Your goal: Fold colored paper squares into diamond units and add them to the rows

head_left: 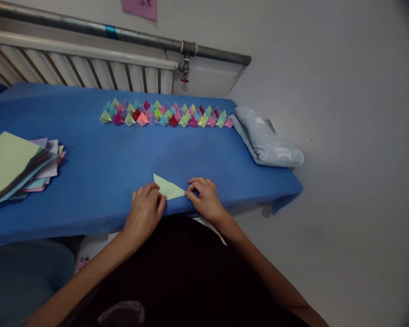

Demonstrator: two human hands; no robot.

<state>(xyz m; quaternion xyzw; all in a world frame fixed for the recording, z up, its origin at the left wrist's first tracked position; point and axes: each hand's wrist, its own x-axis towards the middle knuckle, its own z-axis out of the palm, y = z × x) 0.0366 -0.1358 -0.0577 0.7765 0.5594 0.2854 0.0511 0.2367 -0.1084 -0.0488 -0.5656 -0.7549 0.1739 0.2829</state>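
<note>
A pale green sheet of paper [169, 189], folded to a triangle, is held close to the front edge of the blue-covered table [122, 156]. My left hand [146, 209] grips its left side, thumb and fingers closed on the paper. At the right tip, my right hand [203, 196] pinches the corner between thumb and forefinger. The fingers cover parts of the paper's lower left edge.
Rows of small folded paper pieces [163, 114] in many colours stand along the back. A stack of coloured paper sheets [12, 165] lies at left. At the right end sits a folded light-blue cloth [264, 138]. Behind are a radiator [88, 68] and a metal pipe [146, 37].
</note>
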